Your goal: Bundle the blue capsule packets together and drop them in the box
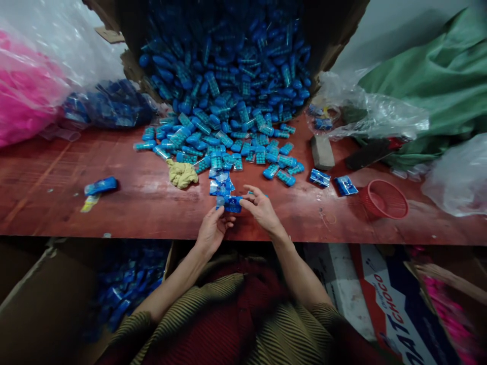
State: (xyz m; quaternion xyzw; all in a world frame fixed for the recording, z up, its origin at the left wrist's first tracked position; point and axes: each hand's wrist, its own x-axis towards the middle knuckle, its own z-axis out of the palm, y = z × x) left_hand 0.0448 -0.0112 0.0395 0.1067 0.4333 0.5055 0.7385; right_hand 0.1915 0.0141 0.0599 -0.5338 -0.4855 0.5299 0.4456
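Near the front of the red table, my left hand (pixel 213 229) pinches the left end of a small blue printed wrapper (pixel 232 204). My right hand (pixel 262 210) closes thumb and finger on the wrapper's right end, so it is stretched between both hands. Just beyond it lie more blue wrappers (pixel 220 185) in a short stack. A bit of blue shows behind my right fingers, too hidden to name. Past the wrappers spreads a heap of small clear tubes with blue caps (pixel 224 139), filled with blue-green beads.
An open carton (pixel 338 30) spills the tubes onto the red table (pixel 152 215). Yellow putty-like lump (pixel 182 174), grey block (pixel 322 152), red basket (pixel 385 199) and blue packets (pixel 345 185) lie about. Below the edge, a box of blue packets (pixel 129 279) stands left, a printed carton (pixel 395 304) right.
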